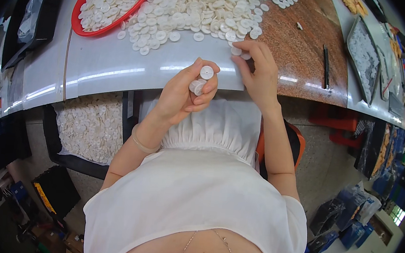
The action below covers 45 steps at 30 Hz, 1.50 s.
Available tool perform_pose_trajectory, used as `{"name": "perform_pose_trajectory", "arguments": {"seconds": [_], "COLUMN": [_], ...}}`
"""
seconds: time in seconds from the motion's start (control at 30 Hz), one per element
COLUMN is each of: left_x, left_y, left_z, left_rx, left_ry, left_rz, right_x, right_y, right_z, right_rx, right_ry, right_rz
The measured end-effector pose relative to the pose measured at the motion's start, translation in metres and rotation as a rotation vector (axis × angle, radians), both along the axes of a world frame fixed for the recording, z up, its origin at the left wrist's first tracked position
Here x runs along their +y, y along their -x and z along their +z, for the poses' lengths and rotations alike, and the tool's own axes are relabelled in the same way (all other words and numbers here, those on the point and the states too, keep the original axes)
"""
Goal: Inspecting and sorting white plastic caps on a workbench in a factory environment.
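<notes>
My left hand (185, 91) is curled in front of my body near the table edge, palm partly up. It holds several small white plastic discs (206, 73), the top one showing a centre hole. My right hand (260, 71) reaches over the table with thumb and forefinger close together around white discs (237, 51) at the near right end of a large pile. Its fingertips partly cover those discs. The pile of loose white discs (194, 8) spreads over the far middle of the table.
A red round basket (75, 11) full of discs stands at the far left. A black pen (325, 66) lies on the brown board (297, 52) at right, with a tray of white pieces (363, 56) beyond. Under the table, a black crate (79, 164) holds more white discs.
</notes>
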<state>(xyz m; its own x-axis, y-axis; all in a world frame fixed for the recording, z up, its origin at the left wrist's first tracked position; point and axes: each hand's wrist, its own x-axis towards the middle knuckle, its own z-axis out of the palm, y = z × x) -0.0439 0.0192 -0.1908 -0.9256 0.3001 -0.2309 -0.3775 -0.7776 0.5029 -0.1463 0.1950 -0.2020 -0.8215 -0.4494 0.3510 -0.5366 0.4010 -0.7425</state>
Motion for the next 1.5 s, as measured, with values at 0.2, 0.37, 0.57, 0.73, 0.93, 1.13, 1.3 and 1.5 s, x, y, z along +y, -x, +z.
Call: {"name": "perform_pose_trajectory", "arguments": {"seconds": [0.2, 0.37, 0.57, 0.73, 0.93, 1.13, 1.3, 1.5], "left_x": [0.002, 0.003, 0.005, 0.005, 0.005, 0.007, 0.006, 0.012], "left_y": [0.002, 0.001, 0.001, -0.002, 0.0, 0.002, 0.003, 0.003], "left_z": [0.001, 0.001, 0.001, -0.001, -0.003, 0.004, 0.005, 0.01], "left_rx": [0.011, 0.003, 0.026, 0.047, 0.12, 0.128, -0.028, -0.047], "left_ry": [-0.01, 0.035, 0.132, 0.095, 0.103, 0.108, 0.147, 0.1], "left_rz": [0.017, 0.058, 0.019, -0.018, 0.015, 0.086, 0.128, 0.024], "right_x": [0.003, -0.004, -0.008, -0.004, 0.02, 0.022, 0.013, -0.006], "right_y": [-0.003, -0.017, -0.026, -0.022, 0.0, 0.005, -0.002, -0.023], "right_z": [0.001, 0.02, 0.028, 0.027, 0.024, 0.002, 0.009, 0.021], "right_rx": [0.035, -0.063, 0.028, 0.008, 0.029, 0.069, 0.015, -0.09], "right_ry": [0.189, 0.328, 0.253, 0.285, -0.133, -0.2, 0.008, 0.335], "right_rz": [0.038, 0.168, 0.2, 0.217, -0.129, -0.162, -0.019, 0.238]}}
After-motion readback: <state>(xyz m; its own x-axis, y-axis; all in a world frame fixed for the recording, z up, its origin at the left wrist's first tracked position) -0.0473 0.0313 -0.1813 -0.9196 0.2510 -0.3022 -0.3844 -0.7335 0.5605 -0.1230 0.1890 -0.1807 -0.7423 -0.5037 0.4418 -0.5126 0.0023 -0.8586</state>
